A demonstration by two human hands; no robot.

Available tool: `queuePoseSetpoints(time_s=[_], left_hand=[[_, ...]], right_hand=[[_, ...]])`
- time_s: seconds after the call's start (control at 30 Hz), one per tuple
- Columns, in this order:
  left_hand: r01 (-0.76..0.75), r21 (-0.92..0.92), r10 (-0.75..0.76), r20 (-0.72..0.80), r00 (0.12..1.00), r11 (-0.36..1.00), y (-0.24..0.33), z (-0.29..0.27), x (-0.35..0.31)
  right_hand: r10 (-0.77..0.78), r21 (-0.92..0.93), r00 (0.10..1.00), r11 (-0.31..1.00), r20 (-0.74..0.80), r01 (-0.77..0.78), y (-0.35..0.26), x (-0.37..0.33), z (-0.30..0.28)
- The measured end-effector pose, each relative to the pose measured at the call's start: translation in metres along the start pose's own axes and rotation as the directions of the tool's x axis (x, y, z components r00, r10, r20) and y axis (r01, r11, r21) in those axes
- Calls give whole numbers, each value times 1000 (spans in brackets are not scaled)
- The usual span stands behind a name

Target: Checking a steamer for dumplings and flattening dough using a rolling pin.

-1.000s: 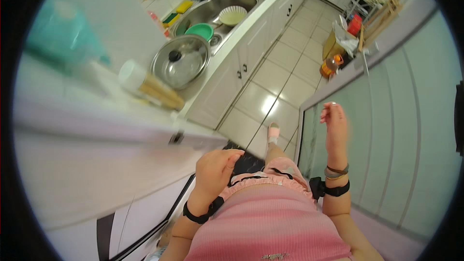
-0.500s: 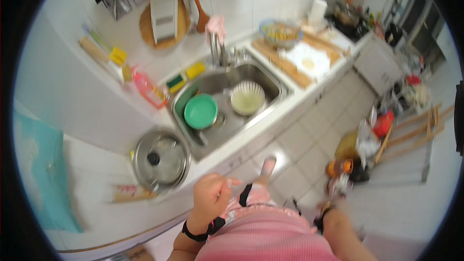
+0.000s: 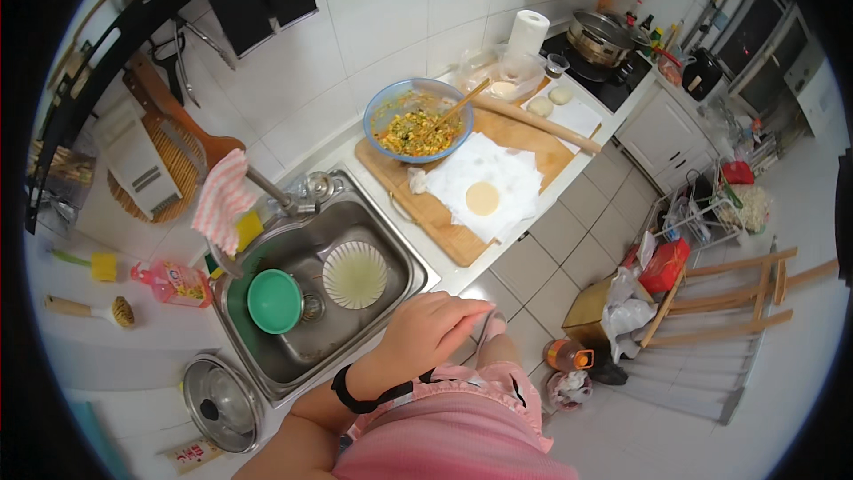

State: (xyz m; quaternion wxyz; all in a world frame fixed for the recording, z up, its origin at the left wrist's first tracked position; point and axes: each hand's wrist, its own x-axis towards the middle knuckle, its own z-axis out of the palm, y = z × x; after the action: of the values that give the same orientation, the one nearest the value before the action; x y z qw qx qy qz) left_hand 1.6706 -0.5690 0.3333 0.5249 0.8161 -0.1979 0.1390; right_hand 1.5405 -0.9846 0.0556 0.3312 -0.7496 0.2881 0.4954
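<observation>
Hovering with the left hand (image 3: pixel 431 333) near the front edge of the bench (image 3: pixel 453 274), just beside the sink (image 3: pixel 306 351), bending the fingers forward and hiding the palm; being unable to tell either grip as spread or pressed together, having the right hand out of view; seeing a green bowl (image 3: pixel 275 301) and a white ribbed bowl (image 3: pixel 354 275) lying in the sink, and a dough round (image 3: pixel 482 198) on white paper (image 3: pixel 502 169) beyond

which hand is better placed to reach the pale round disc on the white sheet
The left, likely: the left hand is in view, below the pale round disc in the picture and seemingly empty; the right hand is out of view.
</observation>
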Motion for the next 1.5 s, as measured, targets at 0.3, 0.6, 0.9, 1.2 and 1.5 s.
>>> queuePoseSetpoints(time_s=[0.3, 0.6, 0.9, 1.2, 1.5], left_hand=[[375, 309, -306, -252, 918, 874, -21, -25, 8], [902, 139, -138, -968, 212, 408, 96, 19, -66], [992, 49, 695, -718, -47, 118, 207, 89, -197], [829, -352, 379, -907, -187, -435, 163, 43, -544], [484, -174, 179, -983, -37, -858, 134, -26, -599]], right_hand=[[130, -453, 951, 892, 279, 11, -94, 49, -155], [257, -660, 948, 748, 186, -73, -265, 88, -186], [39, -537, 649, -525, 760, 660, -302, 191, -129], [-143, -794, 797, 90, 587, 601, -299, 112, -53], [-347, -714, 931, 624, 110, 317, -219, 68, -68]])
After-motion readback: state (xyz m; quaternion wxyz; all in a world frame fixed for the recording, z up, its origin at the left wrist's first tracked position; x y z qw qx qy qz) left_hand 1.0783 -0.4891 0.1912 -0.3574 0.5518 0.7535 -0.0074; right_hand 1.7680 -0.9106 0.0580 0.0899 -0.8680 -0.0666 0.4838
